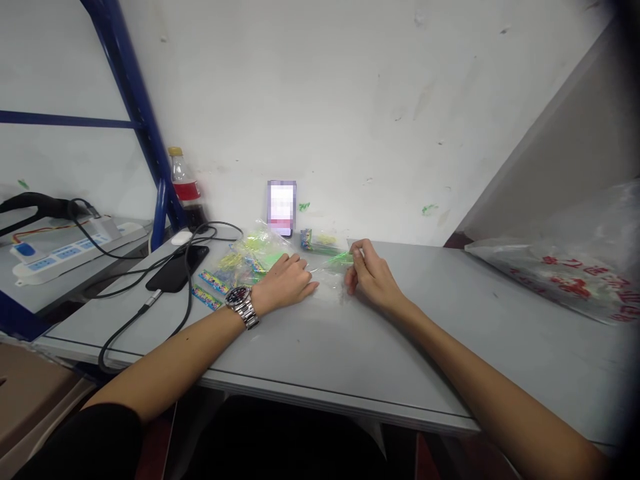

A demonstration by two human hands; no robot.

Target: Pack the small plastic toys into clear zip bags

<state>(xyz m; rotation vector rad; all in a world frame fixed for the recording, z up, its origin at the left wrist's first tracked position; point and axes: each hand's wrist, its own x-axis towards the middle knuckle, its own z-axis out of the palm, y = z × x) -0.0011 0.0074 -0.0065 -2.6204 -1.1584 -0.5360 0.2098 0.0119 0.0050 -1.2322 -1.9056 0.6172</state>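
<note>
At frame centre, the left hand [286,283] lies loosely curled, its grip indeterminable, while the nearer right hand [371,275] pinches, slightly right of centre, one end of a clear, green-streaked plastic packet [340,259] extending lengthwise leftward.

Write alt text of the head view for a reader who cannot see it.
The right hand pinches a clear plastic bag with green contents at a grey table, while the left hand rests at the edge of a heap of clear plastic packets with colourful contents. Behind, a lit rectangular phone stands by the white wall.
</note>
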